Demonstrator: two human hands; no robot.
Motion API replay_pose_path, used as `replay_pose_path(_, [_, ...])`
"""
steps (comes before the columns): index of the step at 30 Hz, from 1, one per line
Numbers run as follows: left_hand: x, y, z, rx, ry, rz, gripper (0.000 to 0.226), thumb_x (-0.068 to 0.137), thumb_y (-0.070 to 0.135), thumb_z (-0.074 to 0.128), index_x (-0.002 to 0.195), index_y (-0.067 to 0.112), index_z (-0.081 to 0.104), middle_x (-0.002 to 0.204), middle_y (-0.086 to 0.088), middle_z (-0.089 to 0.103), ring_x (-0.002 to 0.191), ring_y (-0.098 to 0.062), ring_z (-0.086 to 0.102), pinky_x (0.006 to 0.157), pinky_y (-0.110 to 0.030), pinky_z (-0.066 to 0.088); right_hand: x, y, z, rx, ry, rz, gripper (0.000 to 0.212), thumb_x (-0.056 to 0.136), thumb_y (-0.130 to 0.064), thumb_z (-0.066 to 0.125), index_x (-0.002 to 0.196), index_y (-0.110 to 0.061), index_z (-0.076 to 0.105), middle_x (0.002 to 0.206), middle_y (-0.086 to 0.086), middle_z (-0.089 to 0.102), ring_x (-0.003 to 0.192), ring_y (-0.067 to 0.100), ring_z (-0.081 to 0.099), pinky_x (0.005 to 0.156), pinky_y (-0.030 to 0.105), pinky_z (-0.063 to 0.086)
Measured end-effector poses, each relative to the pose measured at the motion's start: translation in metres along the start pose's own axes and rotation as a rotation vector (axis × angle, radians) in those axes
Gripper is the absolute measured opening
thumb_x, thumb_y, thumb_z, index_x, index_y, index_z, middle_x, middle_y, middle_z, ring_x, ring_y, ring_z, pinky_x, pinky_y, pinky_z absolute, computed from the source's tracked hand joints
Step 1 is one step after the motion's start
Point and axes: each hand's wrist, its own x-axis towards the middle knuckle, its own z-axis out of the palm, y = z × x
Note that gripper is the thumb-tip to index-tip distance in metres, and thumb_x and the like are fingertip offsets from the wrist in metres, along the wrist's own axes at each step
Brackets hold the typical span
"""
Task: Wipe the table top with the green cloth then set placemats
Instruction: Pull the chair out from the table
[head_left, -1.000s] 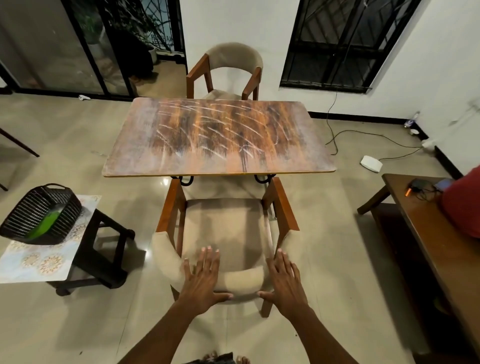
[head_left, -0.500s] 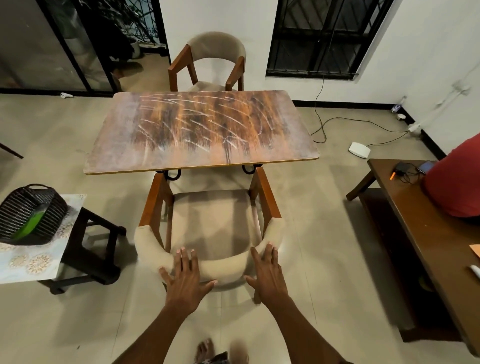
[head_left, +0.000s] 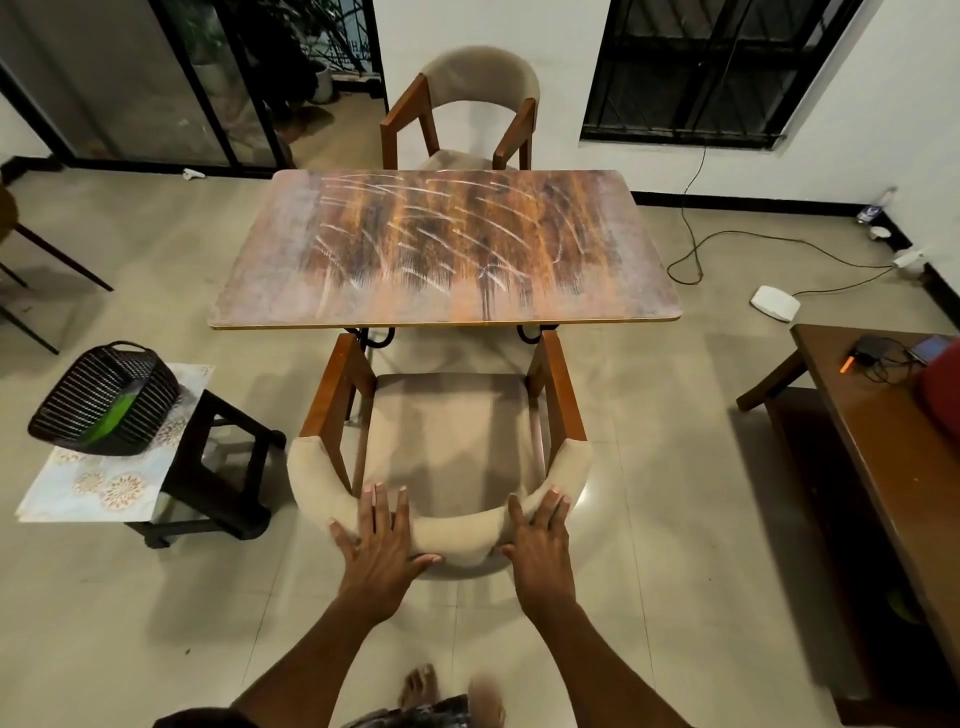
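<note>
Both grips lie flat, fingers straight, holding nothing: left hand (head_left: 375, 551) and right hand (head_left: 540, 545) press the beige padded chair back (head_left: 457, 535). Beyond, the streaked brown wooden worktop (head_left: 447, 249) waits unwiped. The green cloth (head_left: 111, 423) sits in the black slatted basket (head_left: 98, 397) on patterned placemats (head_left: 98, 488); shoving the chair hard could bump the worktop.

Left hand (head_left: 378, 545) and right hand (head_left: 540, 540) flat on the soft back of the near chair (head_left: 447, 447), streaky brown desk (head_left: 447, 249) beyond, green cloth (head_left: 111, 425) in a black basket (head_left: 104, 397) on a patterned placemat (head_left: 96, 486) over a dark stool (head_left: 223, 467), another chair (head_left: 460, 104) at the desk's far edge
</note>
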Motion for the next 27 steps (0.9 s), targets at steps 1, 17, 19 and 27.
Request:
replay_pose_path(1, [0.003,-0.001,0.003,0.0,-0.003,0.0,0.111,0.086,0.09,-0.003,0.165,0.012,0.008,0.169,-0.026,0.014,0.156,-0.041,0.006,0.101,-0.082,0.02,0.001,0.0,0.001,0.005,0.006,0.004,0.082,0.104,-0.039,0.061,0.169,-0.024,0.013,0.169,0.036,-0.006,0.158,0.054,-0.003,0.127,0.059,0.022])
replay_pose_path(17, [0.024,-0.003,-0.023,0.007,0.054,0.085,0.111,0.08,0.092,0.015,0.161,0.024,-0.02,0.167,-0.017,-0.026,0.157,-0.041,-0.019,0.106,-0.079,-0.013,0.032,0.0,0.002,-0.085,-0.07,-0.001,0.105,0.092,-0.04,0.078,0.169,-0.027,0.009,0.17,0.031,-0.017,0.156,0.055,-0.016,0.129,0.056,0.016])
replay_pose_path(19, [0.023,-0.004,-0.024,0.027,0.046,0.088,0.111,0.08,0.093,0.014,0.159,0.025,-0.022,0.168,-0.018,-0.025,0.157,-0.041,-0.021,0.106,-0.079,-0.013,0.032,-0.003,-0.001,-0.072,-0.081,0.01,0.105,0.091,-0.043,0.078,0.169,-0.027,0.009,0.17,0.031,-0.016,0.156,0.055,-0.014,0.128,0.055,0.017])
replay_pose_path(27, [0.021,-0.003,-0.034,0.009,-0.062,0.052,0.121,0.075,0.093,0.011,0.167,0.015,0.007,0.173,-0.025,0.002,0.159,-0.049,-0.002,0.109,-0.089,0.007,0.025,-0.021,-0.021,0.055,-0.102,0.082,0.082,0.105,-0.036,0.062,0.168,-0.023,0.011,0.171,0.03,-0.013,0.158,0.053,-0.008,0.127,0.053,0.021])
